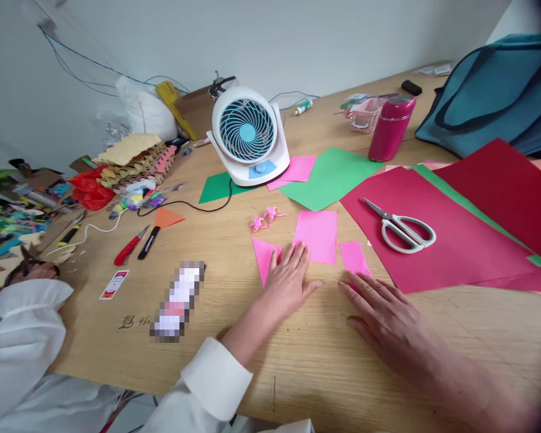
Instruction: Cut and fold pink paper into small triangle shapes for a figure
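Observation:
My left hand [285, 279] lies flat on the wooden table, fingers stretched out. It partly covers a pink paper triangle [262, 255], and its fingertips reach the lower left edge of a pink paper square [316, 236]. Palm down, my right hand [383, 313] rests with its fingertips on the lower end of a small pink paper rectangle [354, 256]. Beyond my left hand sit small pink folded pieces [267, 219]. To the right, scissors [403, 231] with pale handles lie on dark red paper [388, 192].
A white fan [247, 132] stands at the back, near green paper [329, 180] and a magenta flask [392, 129]. Left are a blurred-out phone [179, 304], a red-handled knife [130, 246] and a black cutter [148, 243]. A co-worker's hand [31, 267] holds scissors at far left.

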A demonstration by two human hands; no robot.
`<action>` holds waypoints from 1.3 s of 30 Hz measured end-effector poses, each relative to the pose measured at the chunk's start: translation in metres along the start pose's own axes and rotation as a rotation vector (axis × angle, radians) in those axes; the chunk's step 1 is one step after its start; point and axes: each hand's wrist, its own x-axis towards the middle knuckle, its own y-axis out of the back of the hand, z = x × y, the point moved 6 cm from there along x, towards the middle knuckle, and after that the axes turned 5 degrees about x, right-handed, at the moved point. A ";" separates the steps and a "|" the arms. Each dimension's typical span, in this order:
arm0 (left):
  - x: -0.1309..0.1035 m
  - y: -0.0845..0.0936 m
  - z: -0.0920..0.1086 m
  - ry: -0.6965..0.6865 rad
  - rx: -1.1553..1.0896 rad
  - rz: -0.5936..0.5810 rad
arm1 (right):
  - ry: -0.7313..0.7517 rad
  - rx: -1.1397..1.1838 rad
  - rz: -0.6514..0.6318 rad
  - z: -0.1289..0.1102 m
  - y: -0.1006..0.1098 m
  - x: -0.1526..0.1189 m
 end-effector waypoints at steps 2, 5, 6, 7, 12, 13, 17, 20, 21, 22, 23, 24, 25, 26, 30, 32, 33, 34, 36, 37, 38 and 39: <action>-0.019 -0.002 0.005 0.000 0.021 -0.014 | -0.026 0.031 0.002 0.012 -0.005 0.005; -0.047 -0.006 0.015 -0.024 0.035 0.001 | -0.038 0.084 0.009 0.026 -0.010 0.016; -0.055 -0.008 0.018 -0.031 0.036 0.009 | -0.030 0.093 0.012 0.029 -0.011 0.021; -0.063 -0.010 0.022 -0.045 0.033 0.009 | -0.018 0.100 0.006 0.030 -0.013 0.026; -0.088 -0.015 0.031 -0.070 0.031 -0.007 | -0.051 0.190 -0.098 0.043 -0.025 0.066; -0.090 -0.015 0.031 -0.073 0.026 -0.002 | -0.050 0.202 -0.112 0.047 -0.028 0.077; -0.096 -0.017 0.029 -0.081 -0.011 0.014 | -0.009 0.247 -0.145 0.071 -0.037 0.128; -0.099 -0.017 0.028 -0.094 -0.038 0.007 | -0.003 0.264 -0.130 0.083 -0.035 0.149; -0.100 -0.016 0.028 -0.098 -0.048 0.002 | -0.003 0.268 -0.122 0.083 -0.032 0.148; -0.101 -0.015 0.027 -0.101 -0.061 -0.004 | 0.002 0.276 -0.118 0.080 -0.028 0.144; -0.101 -0.013 0.026 -0.103 -0.075 -0.009 | 0.014 0.289 -0.123 0.074 -0.023 0.136; -0.100 -0.011 0.024 -0.104 -0.092 -0.008 | 0.027 0.309 -0.129 0.067 -0.018 0.125; -0.099 -0.009 0.022 -0.102 -0.111 0.000 | 0.056 0.357 -0.156 0.057 -0.014 0.112; -0.098 -0.006 0.021 -0.102 -0.129 0.015 | 0.083 0.380 -0.175 0.046 -0.010 0.098; -0.092 -0.001 0.013 -0.098 -0.149 0.064 | 0.139 0.321 -0.238 0.014 0.000 0.050; -0.088 0.000 0.010 -0.090 -0.148 0.053 | 0.160 0.284 -0.232 0.006 0.002 0.038; -0.086 0.000 0.009 -0.082 -0.150 0.045 | 0.175 0.265 -0.229 0.003 0.001 0.036; -0.085 0.000 0.008 -0.071 -0.155 0.040 | 0.191 0.248 -0.223 0.001 0.001 0.034; -0.083 0.002 0.006 -0.046 -0.170 0.042 | 0.215 0.220 -0.202 -0.002 -0.001 0.035; -0.083 0.003 0.007 -0.041 -0.179 0.045 | 0.217 0.211 -0.190 -0.003 -0.002 0.035; -0.084 0.004 0.008 -0.041 -0.186 0.044 | 0.213 0.204 -0.177 -0.004 -0.003 0.035; -0.085 0.005 0.009 -0.043 -0.190 0.039 | 0.207 0.202 -0.159 -0.005 -0.004 0.034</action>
